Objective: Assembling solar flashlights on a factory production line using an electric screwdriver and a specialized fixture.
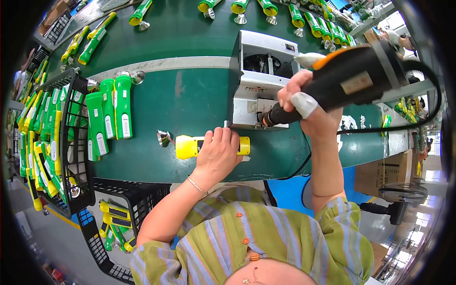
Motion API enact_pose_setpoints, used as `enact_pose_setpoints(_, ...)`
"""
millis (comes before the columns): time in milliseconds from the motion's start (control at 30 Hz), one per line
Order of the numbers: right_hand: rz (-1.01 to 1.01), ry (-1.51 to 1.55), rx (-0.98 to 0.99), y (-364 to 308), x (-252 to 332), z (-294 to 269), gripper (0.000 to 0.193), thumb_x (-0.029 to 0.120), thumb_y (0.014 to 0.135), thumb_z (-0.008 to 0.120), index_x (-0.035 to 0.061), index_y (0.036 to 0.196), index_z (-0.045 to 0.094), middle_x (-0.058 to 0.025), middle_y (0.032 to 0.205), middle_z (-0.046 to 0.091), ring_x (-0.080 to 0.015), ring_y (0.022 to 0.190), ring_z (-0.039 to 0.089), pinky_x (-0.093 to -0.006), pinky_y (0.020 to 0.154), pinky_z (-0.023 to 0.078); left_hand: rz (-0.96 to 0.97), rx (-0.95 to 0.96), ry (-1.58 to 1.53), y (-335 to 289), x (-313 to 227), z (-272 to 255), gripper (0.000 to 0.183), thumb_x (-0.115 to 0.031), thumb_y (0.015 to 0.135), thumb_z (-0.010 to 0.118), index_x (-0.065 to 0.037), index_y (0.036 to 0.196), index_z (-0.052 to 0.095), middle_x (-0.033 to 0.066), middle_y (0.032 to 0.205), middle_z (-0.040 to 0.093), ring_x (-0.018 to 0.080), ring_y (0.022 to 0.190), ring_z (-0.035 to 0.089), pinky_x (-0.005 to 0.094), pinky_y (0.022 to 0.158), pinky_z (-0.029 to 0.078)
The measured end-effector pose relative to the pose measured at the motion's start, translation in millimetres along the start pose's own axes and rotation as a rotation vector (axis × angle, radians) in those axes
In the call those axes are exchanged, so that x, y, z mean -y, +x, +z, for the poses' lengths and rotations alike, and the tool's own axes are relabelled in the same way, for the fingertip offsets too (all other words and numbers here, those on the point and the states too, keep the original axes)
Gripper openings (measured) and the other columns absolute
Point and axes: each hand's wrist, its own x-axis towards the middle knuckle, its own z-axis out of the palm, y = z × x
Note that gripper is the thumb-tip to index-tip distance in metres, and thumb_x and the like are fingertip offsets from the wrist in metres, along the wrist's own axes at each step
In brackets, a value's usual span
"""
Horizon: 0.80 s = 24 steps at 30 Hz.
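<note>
green table (190, 102) lies open centre-left, front edge (152, 181) below; left hand (218, 149) clasps yellow flashlight (186, 147), right hand (313, 114) grips black screwdriver (354, 76).

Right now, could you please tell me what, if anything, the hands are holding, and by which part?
The right hand grips the black power screwdriver around its narrower front section; the left hand holds the yellow flashlight body across its middle.
</note>
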Motion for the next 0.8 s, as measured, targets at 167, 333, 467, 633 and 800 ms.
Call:
enact_pose_setpoints(167, -0.003, -0.07, -0.037, -22, -7, 10, 0.015, 0.009, 0.073, 0.061, 0.0004, 0.078, 0.049, -0.0054, 0.071, 0.05, -0.0145, 0.06, 0.052, -0.0312, 0.06, 0.044, 0.031, -0.031, -0.009, -1, 0, 5, 0.048, -0.032, 0.06, 0.07, -0.001, 0.092, 0.052, 0.009, 0.084, 0.048, 0.0233, 0.08, 0.047, 0.0335, 0.073, 0.038)
enact_pose_setpoints(333, 0.021, 0.027, -0.014, -35, -19, 10, 0.018, 0.013, 0.074, 0.062, 0.0023, 0.079, 0.049, -0.0053, 0.072, 0.051, -0.0143, 0.061, 0.052, -0.0317, 0.065, 0.042, 0.031, -0.033, -0.002, -3, 1, 5, 0.048, -0.032, 0.06, 0.07, -0.001, 0.092, 0.052, 0.0093, 0.084, 0.048, 0.0234, 0.08, 0.047, 0.0336, 0.073, 0.038)
enact_pose_setpoints(467, 0.053, 0.049, -0.011, -37, -30, 12, 0.018, 0.012, 0.075, 0.062, 0.0019, 0.08, 0.049, -0.0054, 0.073, 0.051, -0.0139, 0.062, 0.052, -0.0317, 0.066, 0.042, 0.031, -0.034, 0.009, -1, 0, 5, 0.048, -0.032, 0.06, 0.069, -0.001, 0.092, 0.052, 0.0092, 0.084, 0.048, 0.0235, 0.08, 0.047, 0.0337, 0.074, 0.038)
enact_pose_setpoints(633, 0.075, -0.06, 0.065, -40, -39, 13, 0.016, 0.004, 0.072, 0.062, 0.003, 0.081, 0.048, -0.0051, 0.075, 0.049, -0.0144, 0.063, 0.05, -0.0309, 0.066, 0.042, 0.024, -0.016, 0.002, -1, 0, 5, 0.048, -0.033, 0.061, 0.069, -0.001, 0.091, 0.052, 0.0091, 0.084, 0.049, 0.0233, 0.081, 0.047, 0.0333, 0.074, 0.038)
enact_pose_setpoints(800, 0.08, -0.03, 0.131, -40, -37, 14, 0.018, 0.008, 0.072, 0.064, 0.0043, 0.079, 0.048, -0.0047, 0.074, 0.05, -0.0152, 0.063, 0.05, -0.031, 0.065, 0.041, 0.007, 0.016, 0.007, -1, 0, 4, 0.047, -0.034, 0.061, 0.068, -0.001, 0.09, 0.053, 0.0092, 0.085, 0.049, 0.0232, 0.081, 0.047, 0.0332, 0.075, 0.038)
